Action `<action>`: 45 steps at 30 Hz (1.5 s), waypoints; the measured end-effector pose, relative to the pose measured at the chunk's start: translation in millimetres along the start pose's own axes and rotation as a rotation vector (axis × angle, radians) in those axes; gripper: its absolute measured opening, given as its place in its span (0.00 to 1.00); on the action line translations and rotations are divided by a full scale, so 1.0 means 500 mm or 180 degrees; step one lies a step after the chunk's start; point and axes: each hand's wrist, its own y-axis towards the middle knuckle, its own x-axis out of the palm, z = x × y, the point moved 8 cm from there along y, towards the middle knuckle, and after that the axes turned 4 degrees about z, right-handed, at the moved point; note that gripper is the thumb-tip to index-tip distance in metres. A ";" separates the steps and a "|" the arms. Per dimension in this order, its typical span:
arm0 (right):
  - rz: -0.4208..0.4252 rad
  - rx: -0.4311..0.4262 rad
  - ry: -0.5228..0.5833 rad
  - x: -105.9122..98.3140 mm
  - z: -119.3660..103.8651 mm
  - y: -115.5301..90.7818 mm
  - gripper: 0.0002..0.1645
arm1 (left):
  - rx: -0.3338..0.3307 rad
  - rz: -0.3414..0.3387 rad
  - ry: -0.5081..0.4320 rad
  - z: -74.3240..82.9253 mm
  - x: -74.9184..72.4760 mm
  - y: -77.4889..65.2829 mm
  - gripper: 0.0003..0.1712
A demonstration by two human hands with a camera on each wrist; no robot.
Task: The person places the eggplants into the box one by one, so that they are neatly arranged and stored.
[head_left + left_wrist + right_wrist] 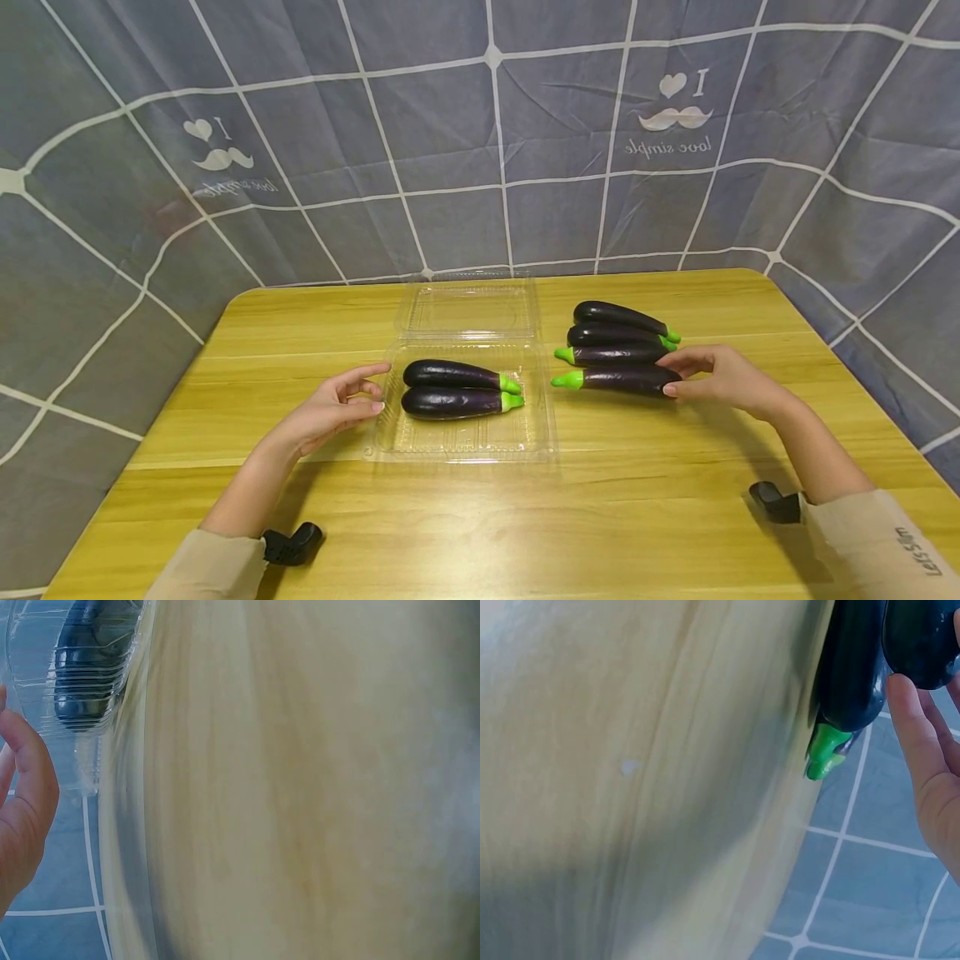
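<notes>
In the head view, my right hand (723,383) pinches the rounded end of the nearest eggplant (622,381) on the right, thumb on the near side and fingers behind. That eggplant's green stem points left. In the right wrist view the gripped eggplant (922,641) shows between thumb and fingers, beside another one. A clear plastic clamshell box (465,442) lies with its lid (468,308) folded back, holding two eggplants (450,402) side by side, stems to the right. My left hand (330,408), fingers loosely bent, is at the box's left edge; whether it touches is unclear.
Behind the gripped eggplant, more eggplants (618,315) lie in a close row on the wooden table (480,533). A grey checked cloth (450,150) with white lines hangs around the table's back and sides.
</notes>
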 end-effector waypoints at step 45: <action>-0.0246 -0.0117 0.0103 0.036 -0.101 0.038 0.25 | -0.0003 -0.0002 -0.0009 -0.003 -0.001 0.001 0.39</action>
